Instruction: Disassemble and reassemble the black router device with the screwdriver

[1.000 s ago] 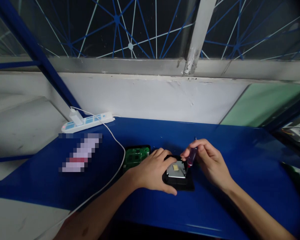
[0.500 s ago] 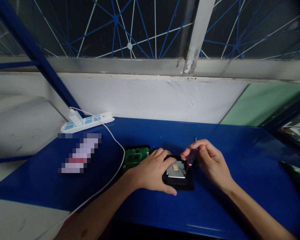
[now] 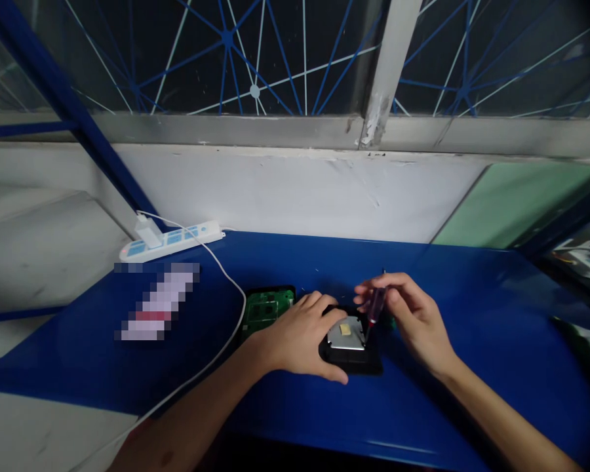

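Note:
On the blue table sits a black plastic housing [image 3: 356, 360] with a silver metal plate [image 3: 347, 340] in it; a small yellowish pad [image 3: 345, 330] is on the plate. My left hand [image 3: 302, 337] grips the housing from its left side, thumb along the near edge and fingers over the far left part. My right hand [image 3: 413, 314] holds a screwdriver [image 3: 376, 305] with a dark translucent handle, its tip down at the plate's right edge. Whether a screw is under the tip is too small to tell. Left of the housing lies a green circuit board [image 3: 265, 309] in a black shell, partly behind my left hand.
A white power strip [image 3: 172, 242] with a plugged-in adapter stands at the back left. Its white cable [image 3: 225, 275] runs across the table past my left forearm. A pixelated pinkish item [image 3: 160, 305] lies on the left. The wall and window rise behind the table.
My right hand's fingers have loosened and shifted around the screwdriver handle, which now shows more. My left hand and the housing have stayed in place.

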`<state>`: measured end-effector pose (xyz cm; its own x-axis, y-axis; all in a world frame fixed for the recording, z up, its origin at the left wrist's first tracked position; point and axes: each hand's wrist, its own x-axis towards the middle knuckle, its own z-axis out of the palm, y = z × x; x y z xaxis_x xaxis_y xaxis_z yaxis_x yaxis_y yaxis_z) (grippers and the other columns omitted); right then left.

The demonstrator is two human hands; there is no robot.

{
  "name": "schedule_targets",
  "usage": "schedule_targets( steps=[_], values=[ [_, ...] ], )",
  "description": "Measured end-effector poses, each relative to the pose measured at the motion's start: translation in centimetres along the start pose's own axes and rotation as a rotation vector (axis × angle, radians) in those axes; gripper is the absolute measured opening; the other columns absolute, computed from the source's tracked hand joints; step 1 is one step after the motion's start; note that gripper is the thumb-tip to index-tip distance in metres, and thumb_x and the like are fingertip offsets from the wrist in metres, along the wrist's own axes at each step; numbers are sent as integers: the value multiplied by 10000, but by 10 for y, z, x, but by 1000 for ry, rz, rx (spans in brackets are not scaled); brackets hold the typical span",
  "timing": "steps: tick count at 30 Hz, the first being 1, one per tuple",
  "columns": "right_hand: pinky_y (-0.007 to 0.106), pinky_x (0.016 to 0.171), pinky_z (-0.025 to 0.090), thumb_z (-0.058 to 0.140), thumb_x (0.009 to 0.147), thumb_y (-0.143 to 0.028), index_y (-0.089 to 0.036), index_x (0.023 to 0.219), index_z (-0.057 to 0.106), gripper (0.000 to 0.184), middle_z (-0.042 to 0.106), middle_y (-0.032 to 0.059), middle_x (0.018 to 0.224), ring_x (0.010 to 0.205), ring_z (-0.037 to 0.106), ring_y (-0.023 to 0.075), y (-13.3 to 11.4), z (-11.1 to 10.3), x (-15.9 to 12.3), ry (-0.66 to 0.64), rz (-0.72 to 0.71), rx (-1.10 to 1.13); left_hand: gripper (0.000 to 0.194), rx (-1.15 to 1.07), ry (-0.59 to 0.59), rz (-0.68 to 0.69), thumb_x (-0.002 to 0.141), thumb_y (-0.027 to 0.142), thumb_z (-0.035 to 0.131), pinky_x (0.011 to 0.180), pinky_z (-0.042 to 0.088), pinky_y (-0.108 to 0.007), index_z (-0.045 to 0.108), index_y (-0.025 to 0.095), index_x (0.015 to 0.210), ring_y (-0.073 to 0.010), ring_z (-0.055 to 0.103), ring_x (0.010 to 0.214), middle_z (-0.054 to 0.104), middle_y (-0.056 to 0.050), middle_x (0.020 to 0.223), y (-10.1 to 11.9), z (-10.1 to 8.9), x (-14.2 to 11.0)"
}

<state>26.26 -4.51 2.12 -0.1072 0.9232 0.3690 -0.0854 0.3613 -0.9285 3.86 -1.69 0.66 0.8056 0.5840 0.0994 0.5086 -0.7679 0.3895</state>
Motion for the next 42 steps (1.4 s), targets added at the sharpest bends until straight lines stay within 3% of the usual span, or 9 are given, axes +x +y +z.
schedule_targets(
  steps=[5,9,13,17,23,31,42],
  values=[
    [265,566,586,760,865,-311,-275,976,683,140,586,17,996,782,687,157,-2,0,3,7,-92,-18,868,4,6,-2,684,720,782,1087,391,-527,529,235,1358,-362,488,1226,544,-120,1319,-1,2,-1],
    [261,517,569,758,859,-255,-270,921,682,99,584,-2,886,694,654,144,0,1,4,103,-124,-87,889,-5,10,1,678,719,786,1092,385,-530,522,231,1372,-377,469,1258,539,-124,1336,-1,3,-1],
    [283,588,595,681,924,-257,-278,1069,684,146,698,23,933,722,698,159,3,2,-1,203,-132,-228,877,-23,12,-1,681,714,787,1096,384,-533,519,250,1376,-370,478,1251,536,-118,1347,-2,2,-2],
    [355,739,612,527,1010,-242,-265,1114,674,182,732,61,1036,887,728,200,6,-1,-8,151,-219,-315,900,-19,7,-1,682,727,782,1112,365,-549,511,240,1389,-388,459,1284,528,-123,1364,-1,2,-2],
    [376,679,592,714,872,-165,-255,1028,692,182,660,51,932,788,667,198,14,-6,-6,172,-403,-448,905,-3,1,-3,675,721,793,1117,369,-535,521,223,1379,-377,469,1273,536,-125,1346,0,1,-1],
    [325,621,608,603,940,-166,-257,1136,676,228,734,67,1067,756,725,181,13,0,-11,230,-358,-445,917,-11,-6,-7,683,735,773,1124,363,-551,508,226,1397,-394,450,1313,517,-133,1386,-1,2,-2],
    [296,580,607,613,950,-189,-241,1087,672,157,742,49,997,706,723,161,7,1,-4,358,-317,-347,903,-33,10,-3,688,756,752,1119,359,-570,511,241,1390,-405,432,1332,521,-137,1390,-4,4,-3]
  ],
)
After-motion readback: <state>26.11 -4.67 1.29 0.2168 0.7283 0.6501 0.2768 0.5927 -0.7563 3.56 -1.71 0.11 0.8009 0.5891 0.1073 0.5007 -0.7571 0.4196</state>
